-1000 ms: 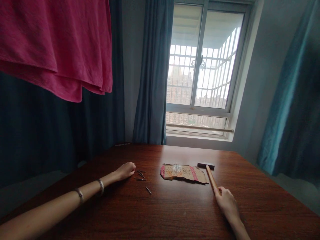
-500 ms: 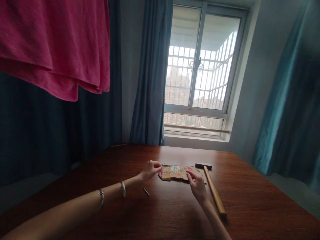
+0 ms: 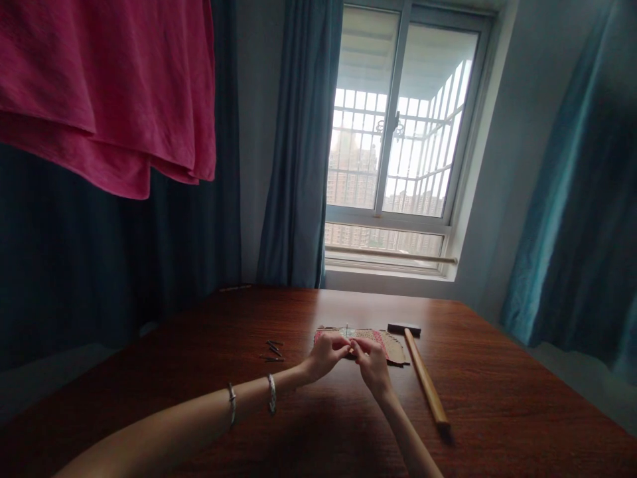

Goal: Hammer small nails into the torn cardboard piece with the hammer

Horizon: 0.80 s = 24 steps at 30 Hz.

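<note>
My left hand (image 3: 326, 353) and my right hand (image 3: 371, 362) meet fingertip to fingertip, both pinched closed, over a flat piece of patterned cardboard (image 3: 391, 345) on the wooden table (image 3: 497, 398). What the fingers pinch is too small to make out. A thin nail (image 3: 347, 329) stands upright in the cardboard just behind the hands. A hammer lies to the right of my right hand, its wooden handle (image 3: 424, 382) pointing toward me and its dark head (image 3: 404, 328) at the far end. Two bracelets (image 3: 271, 394) sit on my left wrist.
Several loose nails (image 3: 273, 348) lie on the table left of the hands. A pink cloth (image 3: 109, 93) hangs overhead at the upper left. Blue curtains (image 3: 293, 166) flank a barred window (image 3: 398, 153) beyond the table's far edge.
My right hand let go of the hammer handle and came to the cardboard. My left hand left the loose nails and moved right until both hands met in a pinch.
</note>
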{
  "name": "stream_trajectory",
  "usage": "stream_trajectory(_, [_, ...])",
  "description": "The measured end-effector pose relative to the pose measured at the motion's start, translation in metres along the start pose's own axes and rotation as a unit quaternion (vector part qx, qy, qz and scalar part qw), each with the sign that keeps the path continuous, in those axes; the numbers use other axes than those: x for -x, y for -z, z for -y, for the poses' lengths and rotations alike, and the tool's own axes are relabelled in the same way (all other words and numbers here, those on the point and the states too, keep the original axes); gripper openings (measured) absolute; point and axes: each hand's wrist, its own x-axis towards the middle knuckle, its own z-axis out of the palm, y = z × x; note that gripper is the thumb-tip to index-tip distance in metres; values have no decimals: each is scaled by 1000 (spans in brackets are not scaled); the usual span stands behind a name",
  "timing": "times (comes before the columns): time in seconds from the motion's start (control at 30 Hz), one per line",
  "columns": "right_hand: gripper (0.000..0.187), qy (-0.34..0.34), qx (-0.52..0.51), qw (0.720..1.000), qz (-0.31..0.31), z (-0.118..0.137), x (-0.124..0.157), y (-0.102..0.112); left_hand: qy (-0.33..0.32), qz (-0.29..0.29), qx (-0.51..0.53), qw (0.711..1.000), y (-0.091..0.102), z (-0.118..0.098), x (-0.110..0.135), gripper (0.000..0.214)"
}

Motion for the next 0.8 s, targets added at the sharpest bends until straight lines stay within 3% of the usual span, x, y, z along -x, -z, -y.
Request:
stream_trajectory(0.27, [41, 6, 28, 999, -25, -11, -6, 7, 2, -4, -16, 1000, 2, 13, -1, 27])
stream_trajectory(0.5, [51, -10, 50, 996, -76, -48, -61, 32, 130, -105, 24, 986, 11, 56, -27, 33])
stream_trajectory(0.63, [44, -2, 63, 996, -61, -63, -82, 23, 164, -140, 41, 976, 4, 73, -47, 27])
stream_trajectory(0.8, [30, 17, 74, 997, -8, -69, -85, -3, 167, -151, 37, 974, -9, 80, -65, 35])
